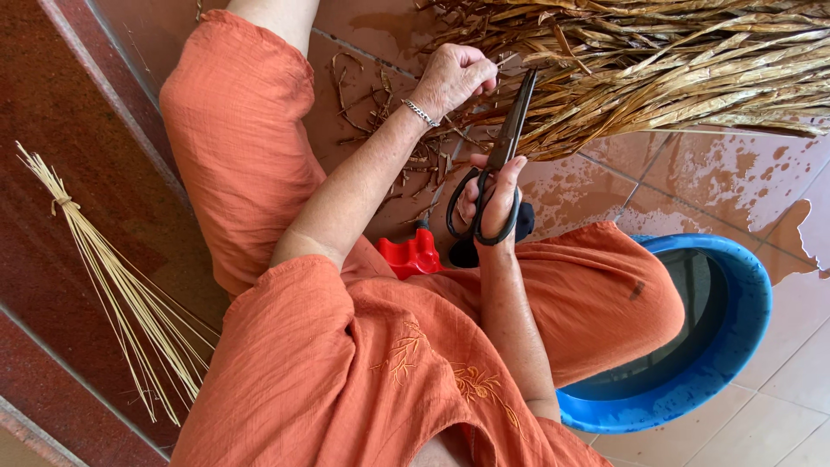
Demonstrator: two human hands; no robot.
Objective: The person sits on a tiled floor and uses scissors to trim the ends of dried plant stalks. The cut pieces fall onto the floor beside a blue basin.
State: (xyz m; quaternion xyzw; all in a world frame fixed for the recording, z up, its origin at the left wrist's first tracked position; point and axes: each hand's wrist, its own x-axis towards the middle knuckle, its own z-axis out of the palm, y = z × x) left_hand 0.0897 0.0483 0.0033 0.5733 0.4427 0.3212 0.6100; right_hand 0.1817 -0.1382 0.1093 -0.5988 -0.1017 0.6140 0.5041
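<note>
One scissors (506,143), two hands, one basin (743,346).

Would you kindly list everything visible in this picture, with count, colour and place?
dried leaves: one heap, tan-brown, top right on the wet floor
leaf scraps: many, brown, below the heap
scissors: one, black, centre
bundle of thin stalks: one, pale yellow, tied, left on the red step
basin: one, blue, lower right
plastic stool: one, red, under the knees
orange clothing: covers legs and torso
left hand: grips leaves
right hand: holds the scissors
</note>
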